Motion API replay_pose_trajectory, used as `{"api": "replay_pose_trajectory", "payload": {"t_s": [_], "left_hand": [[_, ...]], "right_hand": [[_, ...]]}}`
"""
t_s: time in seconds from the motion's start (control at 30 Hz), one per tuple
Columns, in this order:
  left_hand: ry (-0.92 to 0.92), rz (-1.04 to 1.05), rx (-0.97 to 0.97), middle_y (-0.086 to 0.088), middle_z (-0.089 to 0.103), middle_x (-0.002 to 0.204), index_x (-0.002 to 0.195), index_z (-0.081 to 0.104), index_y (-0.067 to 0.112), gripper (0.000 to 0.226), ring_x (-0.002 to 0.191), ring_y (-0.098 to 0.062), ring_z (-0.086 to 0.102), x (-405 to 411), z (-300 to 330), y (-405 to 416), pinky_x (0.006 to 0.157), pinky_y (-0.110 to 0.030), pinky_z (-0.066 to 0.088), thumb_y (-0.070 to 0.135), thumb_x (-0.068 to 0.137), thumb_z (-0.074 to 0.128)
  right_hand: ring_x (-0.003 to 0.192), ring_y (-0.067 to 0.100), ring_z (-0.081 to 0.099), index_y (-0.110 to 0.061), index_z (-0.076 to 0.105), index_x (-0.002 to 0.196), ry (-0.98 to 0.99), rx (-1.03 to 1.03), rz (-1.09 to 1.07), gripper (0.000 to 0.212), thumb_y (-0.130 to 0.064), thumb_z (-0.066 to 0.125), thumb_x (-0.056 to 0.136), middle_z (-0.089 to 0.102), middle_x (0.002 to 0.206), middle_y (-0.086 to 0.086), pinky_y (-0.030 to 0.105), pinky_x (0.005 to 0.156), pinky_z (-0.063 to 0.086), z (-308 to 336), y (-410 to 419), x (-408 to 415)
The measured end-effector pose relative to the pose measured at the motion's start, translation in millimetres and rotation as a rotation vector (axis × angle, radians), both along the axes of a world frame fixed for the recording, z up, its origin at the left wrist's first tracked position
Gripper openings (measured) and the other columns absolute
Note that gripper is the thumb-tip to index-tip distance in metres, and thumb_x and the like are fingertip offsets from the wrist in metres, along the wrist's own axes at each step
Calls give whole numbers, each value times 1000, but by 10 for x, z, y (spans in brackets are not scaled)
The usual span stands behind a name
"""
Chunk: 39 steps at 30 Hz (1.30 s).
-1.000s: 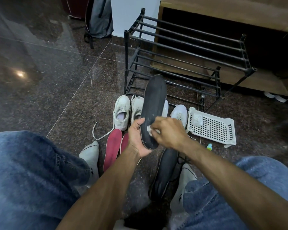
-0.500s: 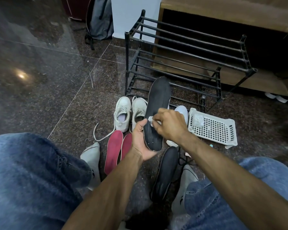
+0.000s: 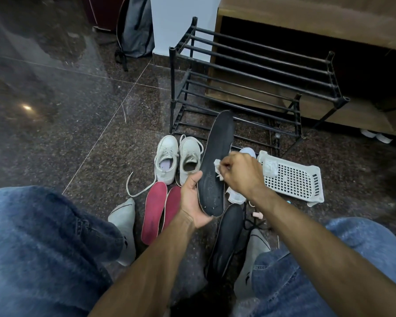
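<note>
The left hand cups the heel end of a black insole, thumb along its near edge and fingers wrapped behind. The long piece stands tilted up and away from the person, its upper face turned toward them. Held that way, I'd say, it gives the other hand a firm, open surface to work on. The right hand is bunched around a white wad of tissue or cloth, pinching it in curled fingers and pressing it against the middle of the insole in what looks like a wiping stroke. A few pale flecks near the heel suggest the wad is shedding. The insole hangs in the air between the person's knees, above the shoes and resting on nothing. Below it a second black insole lies flat between the socked feet; whether it is done or waiting I can't tell. Two red insoles lie side by side to the left, just in front of a pair of white sneakers with loose laces. A white plastic basket sits to the right with another crumpled wad in one corner, handy for the right hand. Behind stands a black shoe rack against a wooden unit. The floor is dark, polished, speckled stone that reflects a lamp, and a grey backpack leans by the white wall.
</note>
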State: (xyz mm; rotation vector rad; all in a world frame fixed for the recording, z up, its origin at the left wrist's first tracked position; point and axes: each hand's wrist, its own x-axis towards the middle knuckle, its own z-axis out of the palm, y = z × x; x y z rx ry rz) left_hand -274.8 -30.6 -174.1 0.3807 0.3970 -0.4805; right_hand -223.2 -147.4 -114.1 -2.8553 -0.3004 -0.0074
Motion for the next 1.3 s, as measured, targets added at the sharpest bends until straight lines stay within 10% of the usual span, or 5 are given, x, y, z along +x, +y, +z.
{"api": "replay_pose_trajectory", "payload": {"t_s": [0.33, 0.5, 0.7, 0.93, 1.3], "left_hand": [[15, 14, 4, -22, 43, 146, 141, 46, 2, 65, 130, -33, 47, 54, -56, 84, 114, -45, 31, 41, 90, 42], [-18, 6, 3, -13, 72, 88, 93, 73, 7, 47, 76, -26, 70, 55, -26, 66, 67, -34, 58, 39, 93, 39], [-19, 12, 24, -15, 72, 96, 109, 65, 9, 43, 81, -27, 70, 62, -3, 141, 73, -32, 57, 38, 92, 39], [-37, -27, 57, -14, 71, 101, 114, 64, 9, 46, 86, -27, 69, 64, -14, 137, 76, -33, 55, 40, 92, 37], [-11, -17, 48, -15, 65, 118, 126, 60, 7, 52, 101, -29, 62, 71, -45, 169, 88, -40, 47, 39, 90, 41]], "right_hand": [[69, 21, 58, -16, 66, 70, 183, 40, 447, 17, -21, 57, 84, 54, 73, -7, 40, 67, 52, 4, 94, -487], [88, 24, 62, -23, 69, 94, 45, -10, 163, 13, -30, 60, 89, 65, 93, -6, 37, 75, 50, 46, 64, -193], [39, 11, 45, -17, 59, 108, 524, 923, -34, 30, -1, 69, 85, 60, 61, 5, 23, 43, 40, 22, 73, -176], [80, 18, 62, -33, 58, 102, 57, 140, 20, 15, -30, 61, 88, 68, 85, -12, 34, 72, 49, -44, -46, -222], [47, -2, 48, -27, 66, 106, 183, 533, 18, 24, -14, 66, 85, 60, 72, -15, 24, 58, 40, -120, 24, -215]]}}
